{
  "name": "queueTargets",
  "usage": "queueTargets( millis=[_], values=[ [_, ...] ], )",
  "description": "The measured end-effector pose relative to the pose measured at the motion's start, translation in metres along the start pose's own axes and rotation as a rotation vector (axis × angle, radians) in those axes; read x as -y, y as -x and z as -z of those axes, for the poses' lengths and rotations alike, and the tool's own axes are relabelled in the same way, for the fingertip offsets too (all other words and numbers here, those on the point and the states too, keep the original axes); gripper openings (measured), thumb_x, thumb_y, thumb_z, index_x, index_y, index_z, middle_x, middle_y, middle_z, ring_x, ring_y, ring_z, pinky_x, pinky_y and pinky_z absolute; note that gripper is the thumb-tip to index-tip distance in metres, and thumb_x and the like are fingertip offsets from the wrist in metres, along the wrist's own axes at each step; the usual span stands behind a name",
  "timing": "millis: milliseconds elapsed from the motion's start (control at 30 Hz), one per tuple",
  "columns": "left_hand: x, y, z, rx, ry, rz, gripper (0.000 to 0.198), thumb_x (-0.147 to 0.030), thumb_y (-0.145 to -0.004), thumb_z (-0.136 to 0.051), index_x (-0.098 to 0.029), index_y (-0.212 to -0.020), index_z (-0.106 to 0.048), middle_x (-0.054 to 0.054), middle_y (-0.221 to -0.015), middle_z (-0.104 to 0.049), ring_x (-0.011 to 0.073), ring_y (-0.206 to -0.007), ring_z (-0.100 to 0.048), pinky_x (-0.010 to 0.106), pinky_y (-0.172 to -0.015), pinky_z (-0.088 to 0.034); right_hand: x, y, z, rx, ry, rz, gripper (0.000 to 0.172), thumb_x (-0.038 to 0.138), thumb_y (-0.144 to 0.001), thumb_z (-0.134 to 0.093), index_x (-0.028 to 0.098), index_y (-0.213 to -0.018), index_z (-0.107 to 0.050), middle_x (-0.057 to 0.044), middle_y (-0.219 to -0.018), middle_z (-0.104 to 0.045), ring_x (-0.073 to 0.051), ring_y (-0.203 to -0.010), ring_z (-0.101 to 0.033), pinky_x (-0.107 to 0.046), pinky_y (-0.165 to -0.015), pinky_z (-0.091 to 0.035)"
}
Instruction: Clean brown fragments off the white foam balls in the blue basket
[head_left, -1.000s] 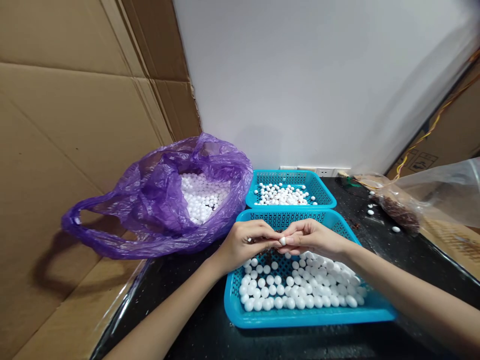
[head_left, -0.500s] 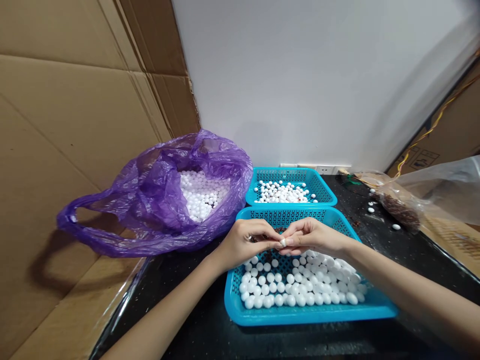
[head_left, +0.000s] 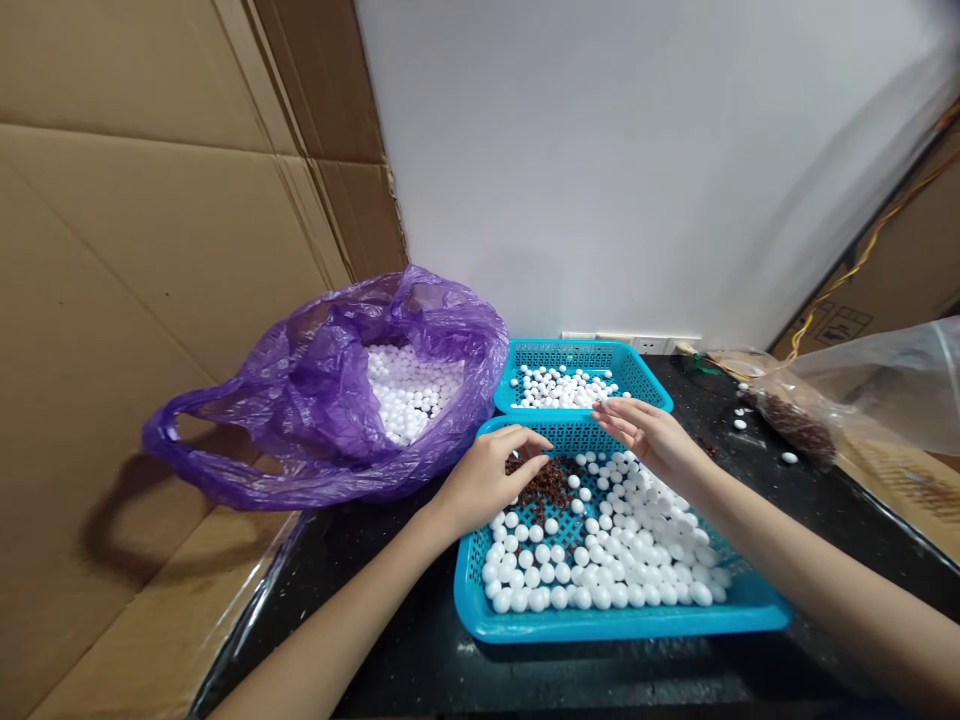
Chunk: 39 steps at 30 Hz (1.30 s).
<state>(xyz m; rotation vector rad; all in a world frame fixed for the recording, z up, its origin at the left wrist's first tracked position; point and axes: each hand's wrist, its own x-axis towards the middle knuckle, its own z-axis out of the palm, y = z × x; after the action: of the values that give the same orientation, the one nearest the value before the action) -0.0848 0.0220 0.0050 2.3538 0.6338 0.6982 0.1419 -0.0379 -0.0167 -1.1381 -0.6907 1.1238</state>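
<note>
Well, both hands are empty at this moment. My left hand [head_left: 491, 482] lies palm down, fingers loosely curled, just above the near-left part of the front blue plastic basket [head_left: 622, 628] and beside a brown crumbly clump [head_left: 541, 483]; nothing shows pinched in it. My right hand [head_left: 651, 436] is open, fingers spread and slack, hanging over the far side of that basket and clear of the white foam balls [head_left: 615, 560]. The balls cover the front and right of the basket, while the clump sits mostly apart from them on bare mesh toward the back left. That gap looks kept on purpose, though I judge this only from how they lie. The basket stands directly in front of me on the black table top [head_left: 420, 650], probably so both hands reach it easily. A smaller blue basket [head_left: 585, 352] holding more balls sits just behind it. To the left, a purple plastic bag [head_left: 315, 425] slumps open against cardboard sheets [head_left: 150, 280], its wide mouth showing a mass of balls. To the right, a clear plastic bag [head_left: 870, 395] holds brown crumbs, with a few stray balls [head_left: 788, 458] near it.
</note>
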Motion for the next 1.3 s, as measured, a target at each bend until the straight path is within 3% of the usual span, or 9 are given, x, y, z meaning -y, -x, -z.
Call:
queueTargets(
  millis=[267,467,600,733,933,1133,1300],
  values=[
    [-0.001,-0.001,0.002,0.058,-0.058,-0.039,0.012,-0.02,-0.085,-0.055,-0.019,-0.089,-0.066,0.0,-0.087,-0.067,0.015,-0.081,-0.061,0.027,-0.073,-0.047,0.0,-0.017,0.003,-0.066,0.074,0.153,0.031,0.033,-0.062,-0.079,0.018,-0.083,-0.062,-0.007,-0.092,-0.066,-0.025,-0.094,-0.065,-0.038,-0.09,-0.051],
    [-0.001,0.0,0.003,0.087,-0.076,-0.024,0.012,-0.018,-0.085,-0.054,-0.018,-0.089,-0.066,0.001,-0.088,-0.068,0.015,-0.082,-0.062,0.027,-0.074,-0.047,-0.002,-0.023,0.003,-0.121,0.059,0.144,0.035,0.027,-0.061,-0.079,0.023,-0.092,-0.063,-0.007,-0.117,-0.059,-0.027,-0.112,-0.055,-0.036,-0.096,-0.049],
    [0.0,0.001,0.003,0.134,-0.16,-0.039,0.013,-0.019,-0.085,-0.055,-0.019,-0.088,-0.067,0.002,-0.087,-0.068,0.0159,-0.079,-0.062,0.027,-0.072,-0.045,0.001,-0.016,0.0,-0.091,0.098,0.182,0.029,0.032,-0.065,-0.075,0.023,-0.09,-0.064,-0.007,-0.116,-0.058,-0.024,-0.109,-0.056,-0.035,-0.092,-0.05],
    [0.002,0.001,0.003,0.207,-0.308,-0.066,0.013,-0.018,-0.082,-0.057,-0.019,-0.081,-0.069,0.001,-0.082,-0.069,0.0184,-0.081,-0.062,0.03,-0.076,-0.041,0.003,-0.009,-0.004,0.012,0.177,0.154,0.029,0.04,-0.067,-0.072,0.019,-0.084,-0.061,-0.005,-0.095,-0.063,-0.018,-0.078,-0.064,-0.029,-0.067,-0.053],
    [0.007,0.0,0.0,0.267,-0.453,-0.084,0.006,-0.019,-0.076,-0.066,-0.02,-0.071,-0.07,0.001,-0.074,-0.067,0.0207,-0.078,-0.061,0.031,-0.071,-0.037,-0.003,0.0,-0.013,0.416,0.533,0.031,0.025,0.04,-0.075,-0.065,0.018,-0.087,-0.06,-0.002,-0.077,-0.063,-0.01,-0.052,-0.053,-0.021,-0.044,-0.038],
    [0.006,-0.003,-0.003,0.34,-0.524,-0.089,0.006,-0.016,-0.076,-0.065,-0.019,-0.071,-0.068,0.002,-0.075,-0.065,0.0211,-0.077,-0.061,0.031,-0.071,-0.038,-0.007,0.005,-0.016,0.584,0.958,0.198,0.011,0.026,-0.08,-0.06,0.016,-0.08,-0.065,-0.003,-0.074,-0.065,-0.014,-0.064,-0.056,-0.024,-0.056,-0.04],
    [0.001,-0.004,-0.004,0.388,-0.548,-0.115,0.009,-0.014,-0.077,-0.06,-0.017,-0.07,-0.064,0.002,-0.076,-0.063,0.0198,-0.075,-0.059,0.03,-0.071,-0.039,-0.003,0.011,-0.016,0.688,1.138,0.235,0.009,0.025,-0.078,-0.063,0.017,-0.077,-0.068,-0.001,-0.068,-0.064,-0.013,-0.059,-0.053,-0.024,-0.053,-0.036]
  ],
)
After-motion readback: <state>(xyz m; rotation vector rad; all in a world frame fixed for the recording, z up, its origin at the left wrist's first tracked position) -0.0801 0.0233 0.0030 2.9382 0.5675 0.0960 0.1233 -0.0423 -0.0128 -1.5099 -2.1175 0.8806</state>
